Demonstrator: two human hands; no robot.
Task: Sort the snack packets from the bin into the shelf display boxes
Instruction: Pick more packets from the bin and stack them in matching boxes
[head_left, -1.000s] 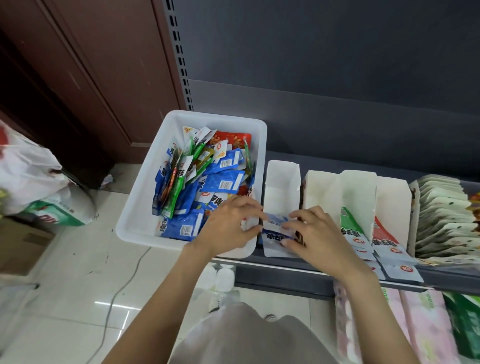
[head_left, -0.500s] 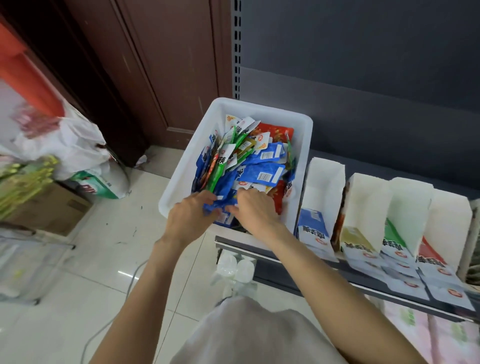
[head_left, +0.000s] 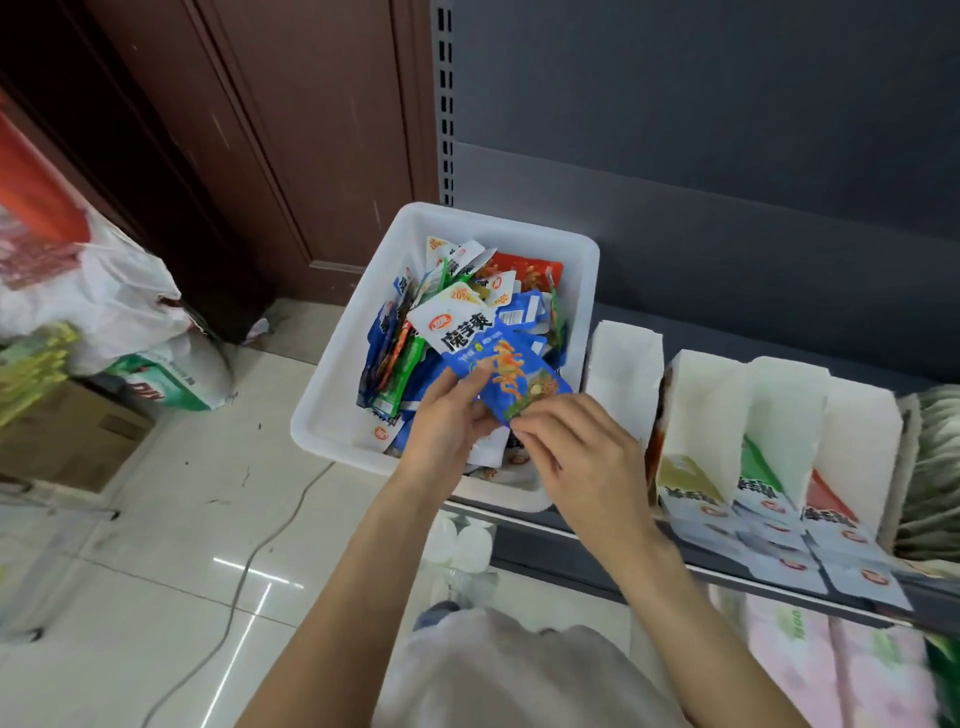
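Packet (head_left: 498, 371), blue, up over the white bin (head_left: 332, 415): our left hand (head_left: 449, 434) grips its left edge, right hand (head_left: 576, 457) pinches its lower corner. Bin sits at the shelf's (head_left: 571, 540) left end, display boxes (head_left: 748, 441) just right.

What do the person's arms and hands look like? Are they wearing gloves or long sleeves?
No gloves and no long sleeves. Both forearms are bare from the bottom of the picture up to the wrists. The left hand and the right hand are bare too, with no ring, watch or bracelet that I can see. Below the arms shows a light grey cloth garment.
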